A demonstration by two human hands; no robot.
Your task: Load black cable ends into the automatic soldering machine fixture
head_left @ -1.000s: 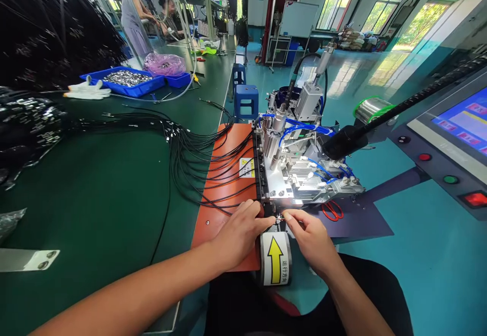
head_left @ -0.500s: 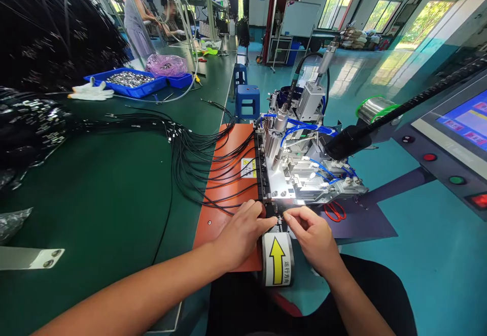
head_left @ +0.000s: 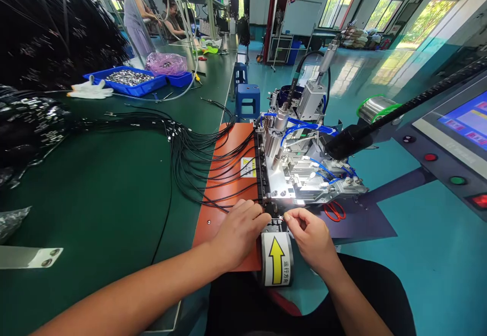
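Observation:
My left hand (head_left: 243, 232) lies over the orange plate (head_left: 203, 229), its fingers curled closed at the near end of the machine's dark track (head_left: 262, 173). Black cables (head_left: 224, 173) cross the plate, and one runs in beneath those fingers; the grip itself is partly hidden. Just right of it, my right hand (head_left: 314, 234) pinches thumb and forefinger together beside a small bright metal piece at the track's front. What sits in that pinch is too small to make out. Below both hands is a round drum end with a yellow arrow label (head_left: 277, 260).
The silver machine (head_left: 304, 158) with blue tubes stands ahead, red-handled scissors (head_left: 335, 211) beside it. A control panel (head_left: 449, 158) and solder spool (head_left: 376, 110) are at right. On the green table (head_left: 114, 189) stands a blue tray (head_left: 133, 85) of metal parts. People sit farther back.
My left hand's thumb has drawn back slightly to the left, widening the gap between the hands. My right hand stays pinched at nearly the same spot.

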